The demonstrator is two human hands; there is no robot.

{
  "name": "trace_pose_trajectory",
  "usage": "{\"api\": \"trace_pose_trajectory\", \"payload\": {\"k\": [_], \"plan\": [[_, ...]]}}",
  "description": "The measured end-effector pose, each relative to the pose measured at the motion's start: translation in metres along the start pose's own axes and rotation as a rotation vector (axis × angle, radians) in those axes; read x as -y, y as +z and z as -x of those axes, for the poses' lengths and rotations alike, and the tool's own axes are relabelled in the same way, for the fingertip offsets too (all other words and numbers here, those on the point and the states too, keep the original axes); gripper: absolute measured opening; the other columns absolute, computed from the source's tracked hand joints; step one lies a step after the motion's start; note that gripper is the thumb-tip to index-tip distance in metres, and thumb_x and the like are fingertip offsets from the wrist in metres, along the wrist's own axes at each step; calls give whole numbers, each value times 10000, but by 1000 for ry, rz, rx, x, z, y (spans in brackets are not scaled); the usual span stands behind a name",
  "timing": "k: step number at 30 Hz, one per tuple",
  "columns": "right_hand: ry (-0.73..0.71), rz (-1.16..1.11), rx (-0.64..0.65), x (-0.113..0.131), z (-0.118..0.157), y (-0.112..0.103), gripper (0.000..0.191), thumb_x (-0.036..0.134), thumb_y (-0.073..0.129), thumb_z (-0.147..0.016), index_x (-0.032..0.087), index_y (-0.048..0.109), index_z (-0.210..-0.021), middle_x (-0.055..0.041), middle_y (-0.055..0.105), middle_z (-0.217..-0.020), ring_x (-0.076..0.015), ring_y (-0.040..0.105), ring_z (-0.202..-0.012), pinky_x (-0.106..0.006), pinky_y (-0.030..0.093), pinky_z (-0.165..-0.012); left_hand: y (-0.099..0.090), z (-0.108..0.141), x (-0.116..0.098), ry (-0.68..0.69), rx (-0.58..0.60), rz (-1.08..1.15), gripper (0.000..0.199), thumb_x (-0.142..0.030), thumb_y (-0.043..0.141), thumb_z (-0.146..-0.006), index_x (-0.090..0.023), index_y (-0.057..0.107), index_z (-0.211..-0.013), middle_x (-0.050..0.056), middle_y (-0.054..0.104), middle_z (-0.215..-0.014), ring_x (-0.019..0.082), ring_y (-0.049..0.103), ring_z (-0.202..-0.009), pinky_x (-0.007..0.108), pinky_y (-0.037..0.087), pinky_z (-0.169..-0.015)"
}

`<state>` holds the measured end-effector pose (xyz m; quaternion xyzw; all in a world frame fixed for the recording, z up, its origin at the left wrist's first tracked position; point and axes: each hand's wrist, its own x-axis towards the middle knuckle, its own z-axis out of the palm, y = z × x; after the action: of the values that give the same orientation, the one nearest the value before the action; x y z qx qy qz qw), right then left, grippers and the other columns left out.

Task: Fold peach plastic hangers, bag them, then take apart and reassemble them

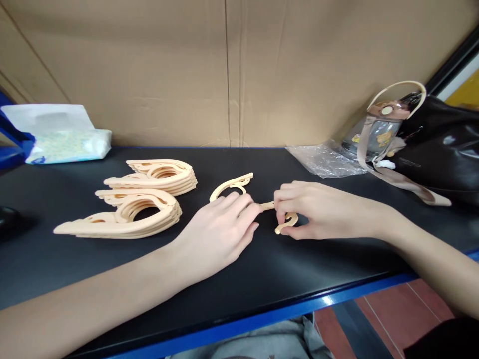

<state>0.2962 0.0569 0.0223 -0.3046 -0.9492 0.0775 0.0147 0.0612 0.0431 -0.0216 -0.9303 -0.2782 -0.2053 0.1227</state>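
My left hand (224,227) is closed over a cream plastic folding hanger (223,189) at the middle of the black table; a curved arm of the hanger shows beyond my fingers. Just to the right, my right hand (307,212) pinches a small cream hook (290,223) between thumb and fingers. A short straight cream piece (267,206) spans the gap between the two hands; how it joins the other parts is hidden. Left of my hands lie two stacks of folded cream hangers, a rear stack (174,179) and a nearer stack (149,224), touching each other.
A tissue pack (69,144) stands at the back left of the black table (239,304). Clear plastic wrap (327,159), a strapped bottle (377,130) and a black bag (445,144) are at the back right. Cardboard (168,75) rises behind. A dark object (7,218) sits at the left edge.
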Motion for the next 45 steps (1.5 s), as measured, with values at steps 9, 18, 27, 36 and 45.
{"api": "trace_pose_trajectory", "payload": {"k": [9, 18, 27, 36, 45], "plan": [[182, -24, -82, -27, -1, -3, 50, 223, 612, -833, 213, 646, -798, 11, 684, -783, -175, 582, -771, -286, 389, -709, 20, -23, -4, -112, 99, 103, 236, -176, 509, -969, -106, 619, -1166, 92, 672, -1039, 288, 616, -967, 453, 496, -866], [212, -284, -184, -29, -7, 1, 174, 347, 644, -877, 194, 677, -800, 23, 706, -677, -115, 645, -613, -227, 426, -580, 16, -19, -3, -191, 81, 268, 141, -217, 469, -988, -158, 593, -954, 33, 589, -976, 172, 602, -721, 312, 455, -630], [87, -354, -229, -18, -7, 0, 180, 330, 702, -853, 179, 655, -768, 18, 709, -680, -112, 667, -613, -205, 452, -565, 14, -21, -3, -233, 103, 332, 170, -315, 493, -1005, -191, 549, -1105, 21, 632, -1063, 178, 647, -719, 318, 473, -620], [150, -548, -123, -20, -8, 2, 230, 413, 687, -851, 187, 651, -876, -5, 730, -788, -139, 685, -703, -251, 494, -656, 14, -21, -1, -239, 121, 457, 73, -237, 507, -995, -198, 562, -968, 10, 659, -934, 178, 642, -769, 291, 459, -646], [308, -975, 96, -40, -9, -2, 210, 358, 697, -840, 172, 745, -926, -31, 760, -850, -153, 683, -841, -281, 483, -801, 12, -21, 0, -274, 129, 572, 119, -247, 468, -1015, -194, 575, -1014, 10, 677, -962, 176, 636, -816, 300, 451, -691]]}}
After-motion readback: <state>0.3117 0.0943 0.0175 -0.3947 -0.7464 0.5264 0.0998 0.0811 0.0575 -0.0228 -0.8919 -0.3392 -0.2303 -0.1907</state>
